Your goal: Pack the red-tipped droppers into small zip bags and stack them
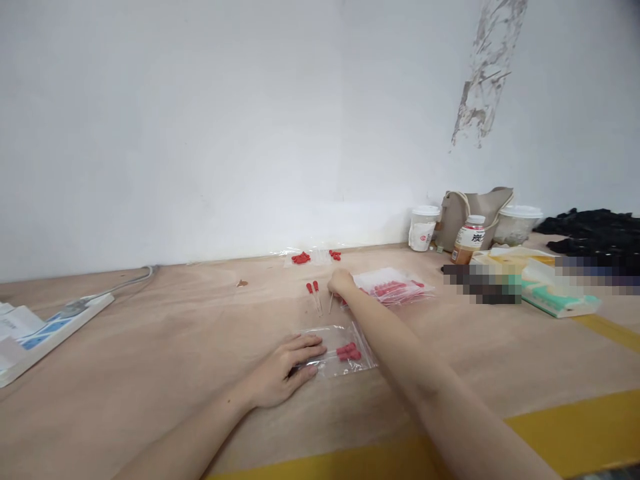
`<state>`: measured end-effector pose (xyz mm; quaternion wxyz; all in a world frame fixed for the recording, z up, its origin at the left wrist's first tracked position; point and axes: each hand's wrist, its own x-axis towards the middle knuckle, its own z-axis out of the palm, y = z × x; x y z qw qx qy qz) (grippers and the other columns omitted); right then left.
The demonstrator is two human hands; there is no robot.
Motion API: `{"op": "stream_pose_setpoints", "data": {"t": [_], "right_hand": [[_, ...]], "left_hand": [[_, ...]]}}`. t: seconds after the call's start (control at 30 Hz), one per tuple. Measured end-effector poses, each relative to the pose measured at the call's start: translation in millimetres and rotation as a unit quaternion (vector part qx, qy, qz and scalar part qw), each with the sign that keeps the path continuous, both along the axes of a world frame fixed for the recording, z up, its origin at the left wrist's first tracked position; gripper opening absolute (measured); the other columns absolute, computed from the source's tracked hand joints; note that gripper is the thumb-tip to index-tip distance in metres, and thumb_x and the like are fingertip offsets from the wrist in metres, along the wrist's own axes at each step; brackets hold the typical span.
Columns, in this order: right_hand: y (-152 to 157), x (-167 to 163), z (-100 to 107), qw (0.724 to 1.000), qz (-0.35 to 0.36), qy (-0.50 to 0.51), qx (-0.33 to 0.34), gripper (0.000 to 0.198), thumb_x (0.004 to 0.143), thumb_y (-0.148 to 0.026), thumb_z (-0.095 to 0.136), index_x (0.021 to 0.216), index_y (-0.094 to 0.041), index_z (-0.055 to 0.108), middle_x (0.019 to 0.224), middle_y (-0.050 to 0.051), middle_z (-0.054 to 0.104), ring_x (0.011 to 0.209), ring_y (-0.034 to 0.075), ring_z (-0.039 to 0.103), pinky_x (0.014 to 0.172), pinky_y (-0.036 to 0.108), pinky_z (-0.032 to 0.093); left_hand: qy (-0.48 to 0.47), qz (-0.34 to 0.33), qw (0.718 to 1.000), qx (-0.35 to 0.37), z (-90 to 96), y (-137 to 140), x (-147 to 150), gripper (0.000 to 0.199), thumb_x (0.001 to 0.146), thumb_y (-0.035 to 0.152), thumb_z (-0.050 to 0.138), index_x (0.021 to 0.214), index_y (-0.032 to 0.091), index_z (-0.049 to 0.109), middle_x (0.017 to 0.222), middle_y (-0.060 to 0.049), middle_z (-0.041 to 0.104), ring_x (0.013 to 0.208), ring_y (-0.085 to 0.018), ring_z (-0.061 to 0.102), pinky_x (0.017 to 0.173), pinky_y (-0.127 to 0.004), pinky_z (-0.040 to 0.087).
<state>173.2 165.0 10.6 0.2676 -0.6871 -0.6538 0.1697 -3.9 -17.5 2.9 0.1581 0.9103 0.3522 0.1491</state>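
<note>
My left hand (285, 370) lies flat on a clear zip bag (327, 370), its fingers stretched out over one end. Inside the bag are droppers (349, 351) with red rubber bulbs, their bulbs toward the right side. Farther out, my right hand (343, 285) is closed around the top of a dropper (331, 305); only its thin glass stem shows below the fingers. Just left of that hand, two loose droppers (316, 297) rest side by side on the table (200, 353), red bulbs pointing away. A stack of bagged red-bulbed droppers (395, 288) sits right of it, partly behind my forearm.
Small red bulbs (301, 258) lie on clear plastic by the wall. At the left is a power strip (65, 327). Cups (424, 230), a bottle (469, 240), a grey bag (453, 207) and a tissue pack (560, 293) stand at the right, near black cloth (593, 233).
</note>
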Motion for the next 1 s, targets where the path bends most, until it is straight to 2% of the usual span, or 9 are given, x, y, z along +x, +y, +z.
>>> {"op": "stream_pose_setpoints", "data": {"t": [0.17, 0.27, 0.37, 0.43, 0.5, 0.6, 0.8, 1.0], "right_hand": [[-10.2, 14.2, 11.7, 0.994, 0.002, 0.096, 0.058, 0.029, 0.060, -0.009, 0.058, 0.089, -0.008, 0.059, 0.084, 0.018, 0.063, 0.081, 0.025, 0.061, 0.064, 0.028, 0.046], [-34.9, 45.5, 17.5, 0.981, 0.013, 0.167, 0.096, 0.029, 0.072, -0.019, 0.048, 0.101, -0.014, 0.051, 0.078, 0.007, 0.062, 0.061, 0.014, 0.060, 0.053, 0.023, 0.045], [-71.1, 84.8, 8.1, 0.965, 0.015, 0.229, 0.125, 0.028, 0.079, -0.025, 0.038, 0.105, -0.017, 0.044, 0.070, 0.000, 0.057, 0.048, 0.008, 0.054, 0.044, 0.020, 0.042], [-94.4, 106.4, -6.0, 0.925, 0.020, 0.350, 0.144, 0.028, 0.075, -0.031, 0.046, 0.099, -0.018, 0.043, 0.055, -0.005, 0.051, 0.042, 0.009, 0.049, 0.041, 0.020, 0.039], [-111.7, 118.9, -21.0, 0.895, 0.015, 0.423, 0.144, 0.027, 0.070, -0.035, 0.051, 0.090, -0.019, 0.042, 0.050, -0.007, 0.047, 0.042, 0.009, 0.047, 0.039, 0.020, 0.038], [-124.3, 120.0, -35.2, 0.867, 0.002, 0.475, 0.151, 0.030, 0.067, -0.036, 0.055, 0.087, -0.020, 0.041, 0.053, -0.007, 0.047, 0.044, 0.009, 0.047, 0.040, 0.020, 0.039], [-129.3, 102.0, -36.9, 0.860, 0.003, 0.492, 0.135, 0.032, 0.065, -0.037, 0.057, 0.087, -0.021, 0.039, 0.063, -0.005, 0.048, 0.047, 0.010, 0.051, 0.044, 0.024, 0.044], [-134.5, 96.4, -40.9, 0.834, 0.006, 0.539, 0.116, 0.028, 0.067, -0.032, 0.056, 0.087, -0.024, 0.037, 0.071, -0.004, 0.048, 0.052, 0.011, 0.054, 0.050, 0.029, 0.050]], "left_hand": [[-0.003, -0.008, 1.000, -0.005, -2.1, 3.0, -1.5, 0.036, 0.090, 0.033, 0.038, 0.125, 0.029, 0.042, 0.132, -0.001, 0.039, 0.122, -0.020, 0.034, 0.102, -0.039, 0.029], [0.005, -0.014, 1.000, -0.003, -3.1, 5.0, -2.2, 0.036, 0.091, 0.034, 0.036, 0.126, 0.030, 0.041, 0.133, -0.001, 0.038, 0.122, -0.020, 0.033, 0.102, -0.040, 0.028], [0.007, -0.013, 1.000, 0.001, -3.4, 5.2, -2.3, 0.036, 0.091, 0.035, 0.036, 0.126, 0.031, 0.040, 0.133, 0.000, 0.038, 0.123, -0.020, 0.033, 0.102, -0.039, 0.027], [0.009, -0.012, 1.000, 0.003, -3.5, 4.7, -2.3, 0.036, 0.090, 0.035, 0.037, 0.126, 0.031, 0.040, 0.133, 0.000, 0.038, 0.123, -0.020, 0.033, 0.102, -0.038, 0.027], [0.012, -0.011, 1.000, 0.006, -3.5, 4.2, -2.3, 0.036, 0.091, 0.035, 0.036, 0.127, 0.031, 0.039, 0.133, 0.000, 0.038, 0.123, -0.020, 0.033, 0.102, -0.038, 0.028], [0.020, -0.005, 1.000, 0.007, -3.4, 4.0, -2.5, 0.036, 0.091, 0.035, 0.036, 0.127, 0.031, 0.039, 0.133, 0.001, 0.038, 0.123, -0.019, 0.032, 0.103, -0.038, 0.027], [0.021, -0.011, 1.000, 0.007, -3.1, 4.4, -1.9, 0.037, 0.091, 0.034, 0.036, 0.128, 0.030, 0.038, 0.134, 0.000, 0.037, 0.123, -0.019, 0.033, 0.102, -0.038, 0.028], [0.010, -0.005, 1.000, 0.002, -3.2, 4.1, -1.4, 0.037, 0.090, 0.034, 0.037, 0.127, 0.031, 0.039, 0.133, 0.000, 0.038, 0.122, -0.020, 0.033, 0.102, -0.039, 0.028]]}}
